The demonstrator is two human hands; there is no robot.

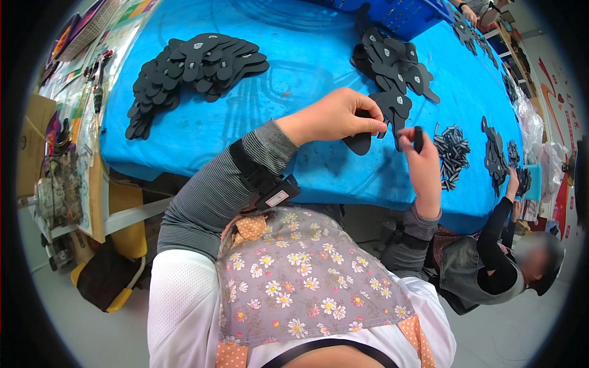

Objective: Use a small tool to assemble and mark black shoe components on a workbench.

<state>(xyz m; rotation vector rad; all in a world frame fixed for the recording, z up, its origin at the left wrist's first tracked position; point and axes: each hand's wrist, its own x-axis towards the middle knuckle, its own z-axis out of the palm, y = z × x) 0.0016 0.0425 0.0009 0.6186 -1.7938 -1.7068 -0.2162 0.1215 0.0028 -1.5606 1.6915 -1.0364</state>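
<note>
My left hand (337, 116) pinches a flat black rounded-lobe piece (358, 143) between thumb and fingers, above the blue-covered table (294, 92). A small ribbed dark part shows at its fingertips. Close to its right, my right hand (423, 172) is closed on a short black tube-like piece (418, 140) that sticks up from the fingers. Behind both hands lies a stack of similar flat black pieces (386, 61), each with a small pale mark. Right of my right hand is a heap of small black tubes (451, 153).
A fanned pile of flat black pieces (202, 64) lies at the left. At the far edge stands a blue basket (405, 18). To the right a co-worker (485, 264) reaches toward more black pieces (494, 150). Another person's hand (469, 15) shows at the far right.
</note>
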